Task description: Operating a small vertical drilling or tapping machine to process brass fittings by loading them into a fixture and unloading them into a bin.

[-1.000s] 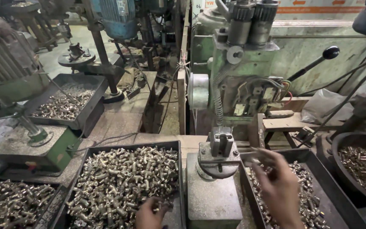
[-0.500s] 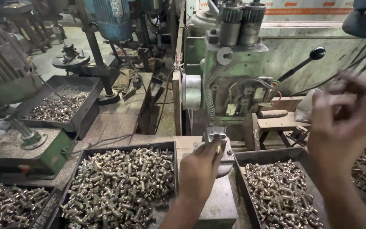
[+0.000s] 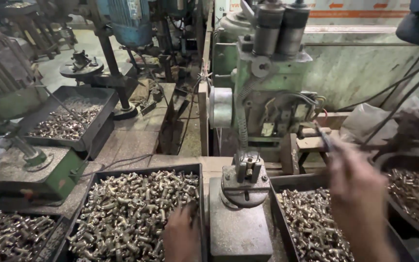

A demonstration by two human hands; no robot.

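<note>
Now the left hand (image 3: 180, 237) is seen low in the left tray (image 3: 141, 171), fingers curled into the brass fittings (image 3: 127, 213); whether one is gripped cannot be told. Just to its right stands the fixture (image 3: 245, 180), nearer this hand. The right hand (image 3: 360, 194) is blurred near the lever (image 3: 323, 136), its grip unclear.

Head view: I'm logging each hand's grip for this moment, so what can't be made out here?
- Right hand: motion-blurred; its fingers and the thin dark lever near them smear together, so contact is unclear.
- Left hand: cut off by the bottom edge, resting in the black tray of small shiny metal fittings; anything gripped is hidden.
- Single fittings: too small to tell apart.
- Grey metal fixture: whether a part sits in it is unclear.
</note>
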